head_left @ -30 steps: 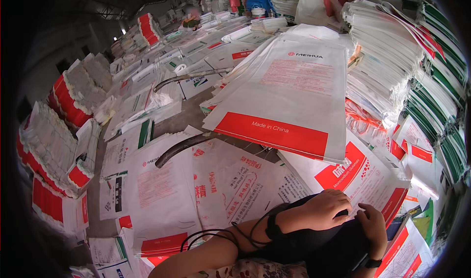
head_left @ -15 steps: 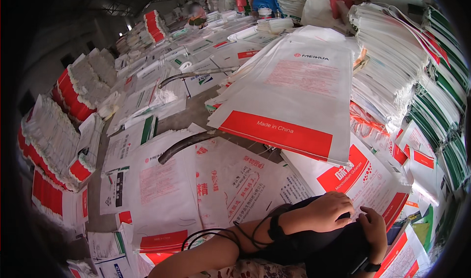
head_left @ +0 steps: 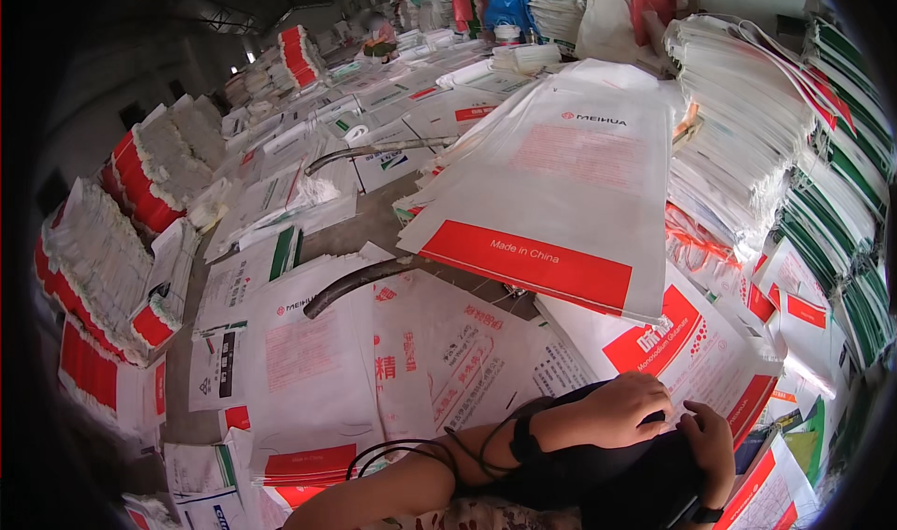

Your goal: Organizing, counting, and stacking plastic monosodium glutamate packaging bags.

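Note:
My left hand [head_left: 628,408], with a dark band on the wrist, lies over black cloth [head_left: 598,465] at the lower right. Its fingers are bent and close together, and their undersides are hidden. Just right of it, my right hand [head_left: 710,444] rests at the edge of the same cloth, fingers curled inward, with another dark wristband. Whatever either hand may hold is out of sight. Beyond them is a white sack with a red panel [head_left: 710,343]. Farther ahead, a large pile of flat white sacks with red bottom bands [head_left: 579,184] slants toward me.
Two dark curved bars [head_left: 360,283] jut out left of the pile. Thin black cords [head_left: 411,446] loop by my left forearm. Tall sack stacks rise at right [head_left: 738,128] and left [head_left: 93,259]. Flat sacks [head_left: 313,362] cover much of the surface. Another person [head_left: 378,35] is far back.
The view has tipped slightly, so the far stacks and the sack pile appear a little lower. Both hands keep nearly the same pose and place.

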A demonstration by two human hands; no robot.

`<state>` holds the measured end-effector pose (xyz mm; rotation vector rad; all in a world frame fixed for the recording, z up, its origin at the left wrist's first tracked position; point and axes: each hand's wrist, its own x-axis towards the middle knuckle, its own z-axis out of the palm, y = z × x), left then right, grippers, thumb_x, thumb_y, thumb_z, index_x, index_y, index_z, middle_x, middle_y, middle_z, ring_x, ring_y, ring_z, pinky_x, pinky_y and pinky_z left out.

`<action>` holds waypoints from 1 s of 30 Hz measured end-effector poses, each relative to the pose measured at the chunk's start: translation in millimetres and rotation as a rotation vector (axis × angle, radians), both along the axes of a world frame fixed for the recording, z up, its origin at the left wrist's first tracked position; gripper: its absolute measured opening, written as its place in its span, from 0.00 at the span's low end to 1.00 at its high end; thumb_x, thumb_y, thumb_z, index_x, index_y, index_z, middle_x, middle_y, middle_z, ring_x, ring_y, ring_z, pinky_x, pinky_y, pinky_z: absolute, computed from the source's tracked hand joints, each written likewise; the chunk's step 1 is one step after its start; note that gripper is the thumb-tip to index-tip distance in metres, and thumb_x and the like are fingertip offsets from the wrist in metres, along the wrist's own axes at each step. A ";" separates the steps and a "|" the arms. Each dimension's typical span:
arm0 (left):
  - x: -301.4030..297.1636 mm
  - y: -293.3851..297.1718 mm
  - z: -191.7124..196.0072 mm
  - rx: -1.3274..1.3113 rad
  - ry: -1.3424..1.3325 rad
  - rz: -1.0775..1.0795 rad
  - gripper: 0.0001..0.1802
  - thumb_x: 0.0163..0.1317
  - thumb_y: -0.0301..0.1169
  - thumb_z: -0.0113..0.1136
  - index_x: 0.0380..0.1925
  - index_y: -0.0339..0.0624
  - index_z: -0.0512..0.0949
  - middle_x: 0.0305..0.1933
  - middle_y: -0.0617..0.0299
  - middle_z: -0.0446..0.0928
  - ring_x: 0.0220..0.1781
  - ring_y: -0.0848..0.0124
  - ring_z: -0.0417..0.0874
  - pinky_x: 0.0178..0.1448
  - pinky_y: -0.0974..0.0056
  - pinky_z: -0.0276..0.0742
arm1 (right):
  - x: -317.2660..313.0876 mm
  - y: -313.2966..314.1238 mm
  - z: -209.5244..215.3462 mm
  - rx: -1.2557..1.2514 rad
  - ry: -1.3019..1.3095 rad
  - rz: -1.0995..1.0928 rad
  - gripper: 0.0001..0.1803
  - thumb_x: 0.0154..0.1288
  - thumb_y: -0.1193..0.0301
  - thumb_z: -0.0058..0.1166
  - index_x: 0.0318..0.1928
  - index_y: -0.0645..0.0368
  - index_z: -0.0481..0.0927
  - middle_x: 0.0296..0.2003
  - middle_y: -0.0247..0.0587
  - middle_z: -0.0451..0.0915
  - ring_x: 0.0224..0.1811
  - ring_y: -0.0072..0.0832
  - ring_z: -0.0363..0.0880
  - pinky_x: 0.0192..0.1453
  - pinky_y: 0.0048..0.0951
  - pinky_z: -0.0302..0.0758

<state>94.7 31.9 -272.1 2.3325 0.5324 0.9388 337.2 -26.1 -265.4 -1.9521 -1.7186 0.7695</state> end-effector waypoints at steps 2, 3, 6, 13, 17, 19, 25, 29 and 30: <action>0.6 -1.2 -1.0 -0.018 -0.002 -0.004 0.13 0.63 0.34 0.65 0.43 0.40 0.77 0.47 0.57 0.79 0.52 0.57 0.78 0.59 0.52 0.70 | -0.3 -1.6 0.1 0.010 0.039 -0.013 0.21 0.63 0.62 0.61 0.54 0.60 0.83 0.30 0.53 0.84 0.35 0.41 0.85 0.42 0.39 0.77; 1.5 -1.8 -1.9 -0.016 -0.002 -0.002 0.13 0.63 0.34 0.65 0.43 0.40 0.77 0.47 0.57 0.79 0.52 0.57 0.78 0.59 0.52 0.70 | 1.2 -2.1 -2.2 0.011 0.038 -0.010 0.21 0.63 0.62 0.61 0.54 0.60 0.83 0.30 0.53 0.84 0.35 0.41 0.85 0.42 0.39 0.77; 0.6 -1.2 -2.2 -0.008 -0.006 -0.004 0.13 0.63 0.34 0.65 0.43 0.40 0.77 0.47 0.57 0.79 0.52 0.56 0.78 0.60 0.52 0.70 | 0.6 -1.2 -5.5 0.025 0.062 -0.021 0.21 0.63 0.63 0.61 0.53 0.60 0.84 0.30 0.53 0.84 0.34 0.41 0.85 0.42 0.39 0.77; 0.3 0.8 -1.5 -0.010 -0.031 0.004 0.13 0.63 0.34 0.65 0.43 0.40 0.77 0.46 0.57 0.79 0.52 0.56 0.78 0.60 0.52 0.71 | 0.9 1.7 -5.3 0.065 0.032 0.011 0.19 0.64 0.65 0.60 0.53 0.61 0.83 0.29 0.52 0.85 0.33 0.41 0.86 0.41 0.37 0.78; 0.0 3.2 0.4 0.006 -0.045 0.005 0.12 0.62 0.33 0.65 0.42 0.39 0.77 0.45 0.56 0.79 0.51 0.55 0.78 0.58 0.53 0.72 | -4.4 4.0 2.5 0.046 0.081 -0.009 0.20 0.64 0.65 0.60 0.53 0.61 0.83 0.30 0.53 0.86 0.34 0.40 0.87 0.42 0.36 0.79; 4.3 -1.0 -3.3 0.012 -0.054 0.005 0.13 0.61 0.33 0.65 0.42 0.39 0.77 0.44 0.56 0.79 0.50 0.55 0.78 0.57 0.53 0.72 | 0.1 -0.6 3.5 0.035 0.014 0.020 0.20 0.64 0.66 0.59 0.53 0.65 0.83 0.31 0.53 0.86 0.35 0.38 0.87 0.42 0.35 0.79; 9.8 -5.9 -13.4 0.025 -0.100 0.027 0.13 0.61 0.33 0.66 0.40 0.38 0.77 0.43 0.54 0.79 0.49 0.54 0.78 0.57 0.53 0.72 | -8.6 -6.5 6.2 0.001 0.014 0.001 0.21 0.63 0.67 0.57 0.53 0.68 0.82 0.31 0.55 0.86 0.35 0.38 0.87 0.43 0.35 0.80; 5.8 0.7 -8.2 0.016 -0.098 0.026 0.13 0.61 0.34 0.65 0.41 0.39 0.77 0.42 0.54 0.78 0.49 0.54 0.77 0.57 0.52 0.71 | -24.5 -0.1 25.5 0.031 -0.035 0.012 0.20 0.65 0.69 0.55 0.53 0.69 0.82 0.37 0.59 0.85 0.39 0.39 0.87 0.46 0.34 0.79; 4.5 0.9 -6.6 0.011 -0.102 0.022 0.13 0.61 0.34 0.65 0.41 0.39 0.77 0.43 0.55 0.78 0.50 0.55 0.78 0.57 0.52 0.71 | -22.1 -1.2 24.5 0.012 -0.044 0.006 0.20 0.65 0.69 0.55 0.53 0.69 0.82 0.37 0.59 0.85 0.39 0.39 0.87 0.46 0.34 0.79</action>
